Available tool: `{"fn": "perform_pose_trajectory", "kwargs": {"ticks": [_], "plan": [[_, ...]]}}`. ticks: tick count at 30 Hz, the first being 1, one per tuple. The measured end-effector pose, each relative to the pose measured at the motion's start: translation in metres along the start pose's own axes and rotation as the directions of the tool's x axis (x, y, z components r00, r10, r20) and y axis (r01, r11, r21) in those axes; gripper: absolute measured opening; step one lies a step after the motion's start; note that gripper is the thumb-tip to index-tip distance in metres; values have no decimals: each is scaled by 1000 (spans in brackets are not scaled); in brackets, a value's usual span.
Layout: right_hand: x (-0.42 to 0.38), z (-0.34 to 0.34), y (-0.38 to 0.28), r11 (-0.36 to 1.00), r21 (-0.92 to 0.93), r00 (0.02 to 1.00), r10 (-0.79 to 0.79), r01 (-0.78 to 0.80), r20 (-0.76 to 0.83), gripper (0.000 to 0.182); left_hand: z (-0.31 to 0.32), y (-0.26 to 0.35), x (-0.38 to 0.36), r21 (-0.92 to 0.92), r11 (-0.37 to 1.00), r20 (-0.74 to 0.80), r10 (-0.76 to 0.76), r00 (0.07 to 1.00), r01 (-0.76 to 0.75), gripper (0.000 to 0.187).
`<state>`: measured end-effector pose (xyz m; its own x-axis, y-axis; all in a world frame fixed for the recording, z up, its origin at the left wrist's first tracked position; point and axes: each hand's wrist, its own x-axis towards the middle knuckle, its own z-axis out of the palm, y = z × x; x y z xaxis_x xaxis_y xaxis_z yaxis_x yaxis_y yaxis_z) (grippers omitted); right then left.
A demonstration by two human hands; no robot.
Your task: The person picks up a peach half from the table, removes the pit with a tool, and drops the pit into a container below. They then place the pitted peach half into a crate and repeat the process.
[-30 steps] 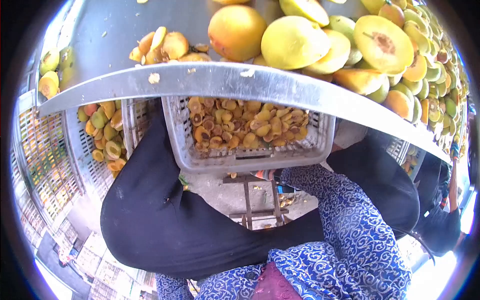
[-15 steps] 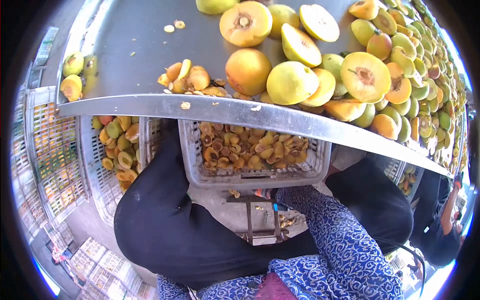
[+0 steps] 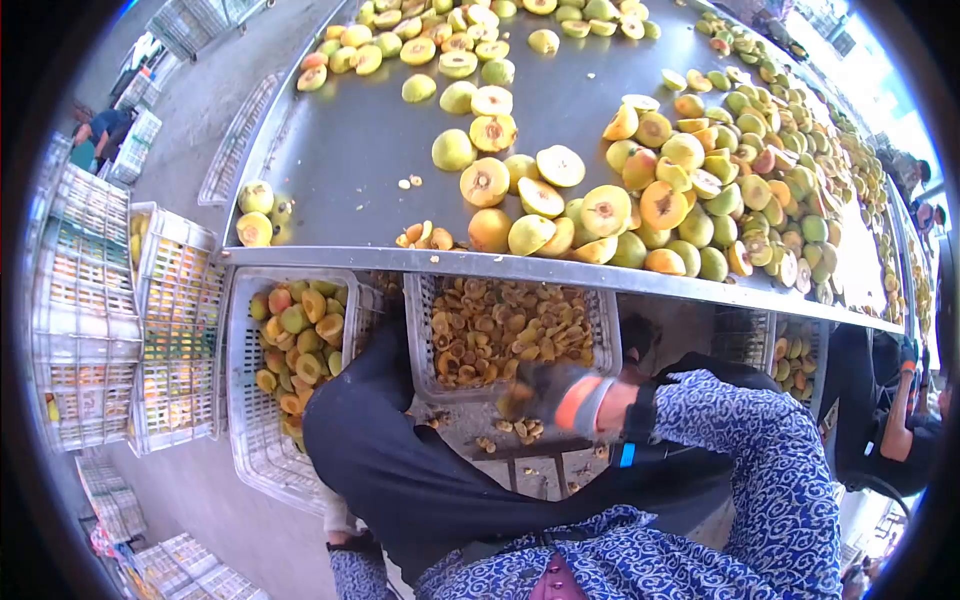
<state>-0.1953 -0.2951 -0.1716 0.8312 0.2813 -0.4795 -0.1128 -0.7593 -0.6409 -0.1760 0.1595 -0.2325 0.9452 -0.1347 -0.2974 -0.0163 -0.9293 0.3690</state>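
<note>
My right hand [image 3: 556,396], in a dark glove with an orange and grey band, is over my lap at the near edge of a crate of fruit scraps [image 3: 608,335]. Motion smears its fingers, and a yellowish-brown blur at their tips cannot be made out. Of my left hand [image 3: 339,512] only a pale bit by the dark cuff shows, low beside my knee; its fingers are hidden. Near that knee a white crate [image 3: 245,440] holds whole and cut yellow-green fruit [image 3: 300,335].
A metal table [image 3: 350,170] with a raised rim carries many halved fruits [image 3: 690,200], heaped at the right. Stacked crates [image 3: 85,310] stand at the left. Scraps [image 3: 520,430] lie below my hand. A co-worker's arm [image 3: 897,425] shows at the far right.
The view has tilted up and shifted, showing more of the table and floor. My right hand has risen from below into view over my lap. Part of my left hand now shows.
</note>
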Motion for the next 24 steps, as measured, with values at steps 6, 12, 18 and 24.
{"fn": "perform_pose_trajectory", "kwargs": {"ticks": [6,12,18,24], "plan": [[-38,-59,-21,987,157,952,83,-37,-293,46,-165,84,53,-536,776,-506,20,862,-333,35],[-45,-30,-24,970,238,970,11,49,-242,48,-206,311,189,-692,579,-138,480,866,-431,36],[-50,-50,-34,929,352,987,-68,116,-148,61,-130,414,304,-59,885,93,465,880,-461,50],[-49,-16,-26,961,255,988,-73,106,-137,33,-102,413,323,371,789,-6,528,849,-489,54]]}}
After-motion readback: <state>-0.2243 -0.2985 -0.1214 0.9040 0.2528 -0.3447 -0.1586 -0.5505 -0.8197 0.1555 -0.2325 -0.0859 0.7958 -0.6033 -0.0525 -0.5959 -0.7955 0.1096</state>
